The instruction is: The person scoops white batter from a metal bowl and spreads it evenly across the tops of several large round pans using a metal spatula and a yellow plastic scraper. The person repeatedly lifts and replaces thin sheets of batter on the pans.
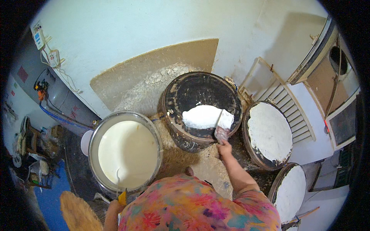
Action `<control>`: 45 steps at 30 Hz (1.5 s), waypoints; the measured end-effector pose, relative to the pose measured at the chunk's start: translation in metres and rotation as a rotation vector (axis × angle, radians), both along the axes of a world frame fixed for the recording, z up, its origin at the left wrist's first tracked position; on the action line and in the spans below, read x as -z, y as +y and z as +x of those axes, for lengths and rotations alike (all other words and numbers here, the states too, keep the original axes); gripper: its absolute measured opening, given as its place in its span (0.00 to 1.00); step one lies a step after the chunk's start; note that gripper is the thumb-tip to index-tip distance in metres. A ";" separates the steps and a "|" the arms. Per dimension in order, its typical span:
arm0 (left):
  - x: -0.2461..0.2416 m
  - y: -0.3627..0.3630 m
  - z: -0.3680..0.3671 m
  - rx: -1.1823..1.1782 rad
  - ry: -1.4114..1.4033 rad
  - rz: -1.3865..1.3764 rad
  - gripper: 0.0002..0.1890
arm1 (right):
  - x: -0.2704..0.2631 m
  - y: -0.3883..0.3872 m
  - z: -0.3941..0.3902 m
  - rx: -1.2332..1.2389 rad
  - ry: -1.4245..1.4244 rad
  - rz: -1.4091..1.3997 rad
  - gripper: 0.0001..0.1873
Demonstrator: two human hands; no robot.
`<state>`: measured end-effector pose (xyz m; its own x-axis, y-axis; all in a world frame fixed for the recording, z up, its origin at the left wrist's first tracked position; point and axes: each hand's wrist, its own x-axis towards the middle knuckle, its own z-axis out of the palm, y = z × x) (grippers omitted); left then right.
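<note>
My right hand (pixel 225 148) grips the handle of a flat, wide spreader (pixel 222 131), which is blurred. Its blade rests in a patch of white batter (pixel 199 117) on a round black griddle (pixel 202 89). The batter covers part of the griddle's near half. Low on the left, my left hand (pixel 115 204) is closed on a utensil with a yellow part (pixel 122 197); a thin metal piece (pixel 118 179) rises from it over the near rim of a large metal pot (pixel 160 144). Creamy batter (pixel 127 150) fills much of the pot.
Two more round griddles stand on the right, one with a white sheet (pixel 270 131), another with a white sheet (pixel 290 190) nearer me. A slatted rack (pixel 292 115) leans behind them. A grey gas cylinder (pixel 63 95) with a blue hose stands left. A wooden disc (pixel 78 213) lies low left.
</note>
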<state>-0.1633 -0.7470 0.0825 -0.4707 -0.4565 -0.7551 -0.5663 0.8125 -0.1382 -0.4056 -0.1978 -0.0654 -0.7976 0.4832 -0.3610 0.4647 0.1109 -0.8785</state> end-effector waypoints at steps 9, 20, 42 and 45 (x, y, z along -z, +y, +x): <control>0.060 -0.009 0.031 -0.446 0.320 0.288 0.21 | -0.035 -0.044 -0.048 -0.841 -0.020 0.964 0.17; 0.113 0.004 0.035 -0.702 0.460 0.467 0.19 | -0.026 0.037 -0.025 0.111 -0.008 -0.100 0.26; 0.051 0.021 0.004 -0.747 0.568 0.528 0.13 | -0.013 0.057 -0.067 0.008 -0.005 -0.196 0.23; 0.046 0.027 -0.004 -0.821 0.511 0.472 0.12 | -0.023 -0.022 -0.082 -0.309 -0.037 -0.259 0.25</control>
